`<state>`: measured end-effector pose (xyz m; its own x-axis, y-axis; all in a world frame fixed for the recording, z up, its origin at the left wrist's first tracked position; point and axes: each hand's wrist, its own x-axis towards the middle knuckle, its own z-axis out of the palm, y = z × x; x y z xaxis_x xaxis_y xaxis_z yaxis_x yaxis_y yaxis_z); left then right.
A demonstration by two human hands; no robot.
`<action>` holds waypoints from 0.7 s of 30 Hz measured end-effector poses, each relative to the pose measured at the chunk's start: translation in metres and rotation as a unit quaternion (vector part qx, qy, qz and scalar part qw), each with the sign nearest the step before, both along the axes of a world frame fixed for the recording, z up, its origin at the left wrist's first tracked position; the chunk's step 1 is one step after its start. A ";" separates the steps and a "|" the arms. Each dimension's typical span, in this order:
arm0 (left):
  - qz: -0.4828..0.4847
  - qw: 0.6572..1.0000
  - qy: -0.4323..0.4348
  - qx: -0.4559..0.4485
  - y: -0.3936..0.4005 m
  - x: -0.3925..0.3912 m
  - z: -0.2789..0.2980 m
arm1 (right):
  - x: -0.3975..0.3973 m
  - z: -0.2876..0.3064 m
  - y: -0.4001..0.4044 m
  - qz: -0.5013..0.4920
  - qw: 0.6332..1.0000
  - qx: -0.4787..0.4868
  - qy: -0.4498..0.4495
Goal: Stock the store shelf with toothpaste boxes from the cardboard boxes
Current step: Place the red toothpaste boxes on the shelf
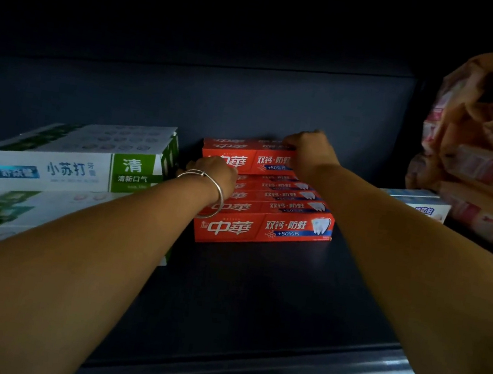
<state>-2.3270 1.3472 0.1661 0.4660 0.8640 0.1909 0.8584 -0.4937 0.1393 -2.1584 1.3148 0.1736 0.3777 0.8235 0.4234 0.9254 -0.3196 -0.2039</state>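
the top red box (245,154) sits at the back of the dark shelf (256,284) on a row of red boxes (265,221). both hands grip its ends: left hand (215,171), right hand (311,151). white boxes (76,158) lie just left.

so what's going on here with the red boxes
A person is stocking a dark store shelf with red toothpaste boxes. Both hands reach to the back: the left hand and right hand hold the ends of the upper red toothpaste box, on top of the rear row. White-and-green toothpaste boxes sit stacked to the left.
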 end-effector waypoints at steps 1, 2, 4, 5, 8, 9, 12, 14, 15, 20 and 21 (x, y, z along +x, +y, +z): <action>0.001 1.000 0.008 -0.001 0.001 0.001 -0.001 | 0.000 0.000 0.000 -0.002 1.000 -0.004 -0.007; 0.004 1.000 0.019 -0.002 0.003 0.003 -0.002 | 0.000 -0.001 0.000 -0.003 1.000 -0.008 -0.015; 0.013 0.999 0.029 -0.005 0.007 0.004 -0.004 | 0.000 -0.002 0.000 -0.004 0.999 -0.008 -0.035; 0.021 0.999 0.031 -0.005 0.010 0.005 -0.006 | 0.000 -0.003 0.000 -0.005 0.999 -0.007 -0.045; 0.028 0.997 0.064 0.015 0.015 0.005 -0.011 | 0.001 -0.004 0.002 -0.015 0.998 -0.005 -0.067; 0.023 0.996 0.084 0.025 0.015 0.004 -0.012 | 0.001 -0.004 0.002 -0.017 0.998 -0.004 -0.066; -0.006 0.988 0.140 0.065 0.012 0.002 -0.010 | 0.002 -0.005 0.003 -0.017 0.997 -0.007 -0.070; -0.020 0.985 0.156 0.076 0.010 0.001 -0.009 | 0.003 -0.005 0.002 -0.017 0.997 -0.013 -0.075; -0.024 0.984 0.156 0.077 0.009 0.001 -0.008 | 0.003 -0.004 0.000 -0.017 0.997 -0.016 -0.076; -0.031 0.982 0.169 0.071 0.008 0.004 -0.008 | 0.004 -0.003 -0.005 -0.028 0.997 -0.023 -0.069; -0.033 0.981 0.176 0.071 0.007 0.004 -0.008 | 0.004 -0.003 -0.005 -0.033 0.997 -0.020 -0.071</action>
<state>-2.3230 1.3545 0.1585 0.5781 0.8064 0.1247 0.8070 -0.5424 -0.2337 -2.1546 1.3095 0.1702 0.3705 0.8160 0.4436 0.9206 -0.3861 -0.0587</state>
